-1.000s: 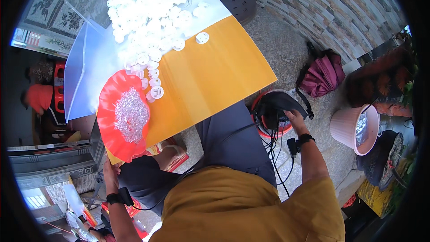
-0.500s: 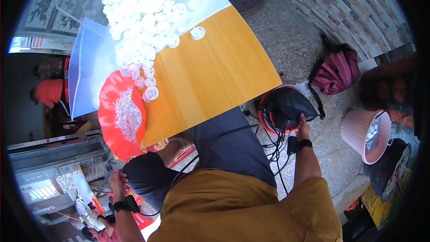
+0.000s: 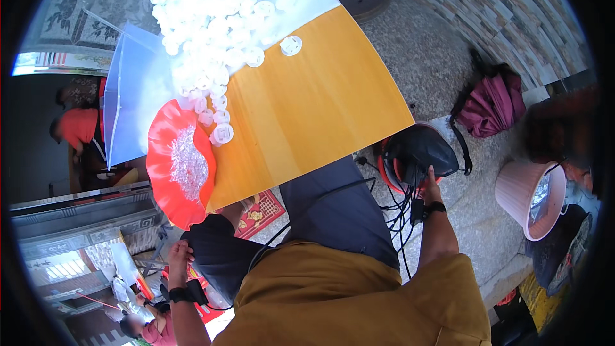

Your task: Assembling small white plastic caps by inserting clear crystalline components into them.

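At the right of my lap, my right hand [image 3: 432,187] grips the near edge of a smooth black bag-like thing [image 3: 424,149], thumb on top and other fingers hidden. It rests on a round red object [image 3: 389,173], with black cables [image 3: 403,208] bunched below. My left hand [image 3: 180,256] is raised beside my left knee, its fingers curled together; whatever they may hold cannot be made out. Above it, at the table's corner, a red wavy-rimmed bowl [image 3: 168,189] contains small clear pieces [image 3: 189,163].
Many small round white plastic parts [image 3: 205,19] are heaped on the wooden table [image 3: 307,90], beside a translucent blue-white panel [image 3: 134,93]. A maroon bag [image 3: 492,106] and a pink basket [image 3: 522,192] stand at right. Other people [image 3: 78,127] are at far left.
The whole view has shifted slightly, with the table now a little further right. My left leg has swung left, uncovering more of a red patterned mat. My right hand stays at the black bag-like thing.
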A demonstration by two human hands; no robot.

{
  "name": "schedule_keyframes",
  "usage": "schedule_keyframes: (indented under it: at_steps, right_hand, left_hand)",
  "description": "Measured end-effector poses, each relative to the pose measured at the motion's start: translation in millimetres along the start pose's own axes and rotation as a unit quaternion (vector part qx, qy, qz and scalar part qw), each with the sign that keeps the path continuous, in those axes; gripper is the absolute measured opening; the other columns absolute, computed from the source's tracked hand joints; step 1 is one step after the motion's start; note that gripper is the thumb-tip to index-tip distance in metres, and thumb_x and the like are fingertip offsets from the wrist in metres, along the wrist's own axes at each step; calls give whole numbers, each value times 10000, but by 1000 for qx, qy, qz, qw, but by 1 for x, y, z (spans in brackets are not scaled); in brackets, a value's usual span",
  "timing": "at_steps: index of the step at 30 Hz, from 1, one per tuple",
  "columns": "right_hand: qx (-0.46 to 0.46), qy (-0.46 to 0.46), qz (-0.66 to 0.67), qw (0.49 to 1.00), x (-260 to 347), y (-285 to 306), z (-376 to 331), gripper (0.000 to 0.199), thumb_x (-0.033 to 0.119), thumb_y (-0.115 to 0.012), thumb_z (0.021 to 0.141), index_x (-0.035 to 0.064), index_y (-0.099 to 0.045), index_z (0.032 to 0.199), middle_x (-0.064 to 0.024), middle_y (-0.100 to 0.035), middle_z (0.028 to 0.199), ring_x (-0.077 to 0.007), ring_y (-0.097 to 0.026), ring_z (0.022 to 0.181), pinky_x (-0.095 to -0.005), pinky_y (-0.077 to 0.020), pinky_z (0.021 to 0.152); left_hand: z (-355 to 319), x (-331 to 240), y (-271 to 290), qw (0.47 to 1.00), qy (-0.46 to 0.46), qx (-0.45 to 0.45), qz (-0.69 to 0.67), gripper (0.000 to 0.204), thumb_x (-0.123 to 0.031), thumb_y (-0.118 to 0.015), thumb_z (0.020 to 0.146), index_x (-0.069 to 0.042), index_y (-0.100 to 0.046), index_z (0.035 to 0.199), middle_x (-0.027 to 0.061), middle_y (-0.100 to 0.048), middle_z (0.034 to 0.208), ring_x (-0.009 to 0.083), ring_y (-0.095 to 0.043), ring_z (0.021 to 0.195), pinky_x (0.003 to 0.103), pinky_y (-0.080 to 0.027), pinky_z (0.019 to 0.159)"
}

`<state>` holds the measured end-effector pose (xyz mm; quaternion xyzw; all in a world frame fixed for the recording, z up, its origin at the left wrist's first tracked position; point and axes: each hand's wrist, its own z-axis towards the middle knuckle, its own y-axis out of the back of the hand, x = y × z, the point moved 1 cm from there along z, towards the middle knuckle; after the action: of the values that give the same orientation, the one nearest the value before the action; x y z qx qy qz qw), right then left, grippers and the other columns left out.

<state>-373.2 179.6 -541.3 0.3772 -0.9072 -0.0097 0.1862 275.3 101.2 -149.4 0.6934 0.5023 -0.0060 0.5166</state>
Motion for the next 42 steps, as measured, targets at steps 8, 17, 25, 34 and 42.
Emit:
schedule_keyframes:
  at_steps: [8, 17, 25, 34, 42]
  right_hand:
    - [102, 81, 155, 979, -50, -61, -6, 676, 738, -390, 767, 115, -578, 951, -32, -543, 756, -195, -494, 634, -311, -414, 561]
    - [143, -208, 450, 857, -43, -127, 12, 653, 706, -346, 806, 130, -565, 1021, -22, -585, 910, -196, -531, 851, -328, -415, 831]
    - [138, -209, 475, 843, -55, -110, 38, 628, 692, -407, 794, 137, -569, 1039, -27, -589, 953, -199, -534, 896, -320, -416, 851]
    - [199, -228, 494, 815, -63, -83, 33, 657, 688, -448, 777, 147, -523, 1144, -38, -558, 1064, -228, -520, 969, -323, -425, 873]
    - [180, -149, 359, 903, -64, -69, 22, 537, 658, -552, 733, 192, -543, 1000, -6, -574, 804, -173, -548, 684, -285, -443, 546]
  left_hand:
    - [10, -9, -10, 999, 6, 11, 34, 208, -268, -498, 891, -74, -566, 920, -7, -549, 646, 67, -449, 432, 194, -318, 387]
    - [4, 11, -10, 996, 30, 6, 80, 195, -218, -520, 863, -46, -578, 934, 6, -556, 641, 75, -445, 441, 205, -323, 405]
    - [3, 5, -19, 994, 32, 34, 102, 212, -211, -525, 856, -34, -577, 960, 14, -559, 657, 80, -471, 470, 207, -349, 427]
    - [-2, 6, -22, 988, -1, 66, 138, 218, -215, -507, 875, -21, -568, 955, 37, -563, 705, 101, -491, 504, 218, -399, 474]
    - [-21, 17, -21, 986, 43, 99, 127, 159, -172, -476, 859, -44, -553, 911, 39, -560, 710, 112, -525, 524, 224, -406, 485]
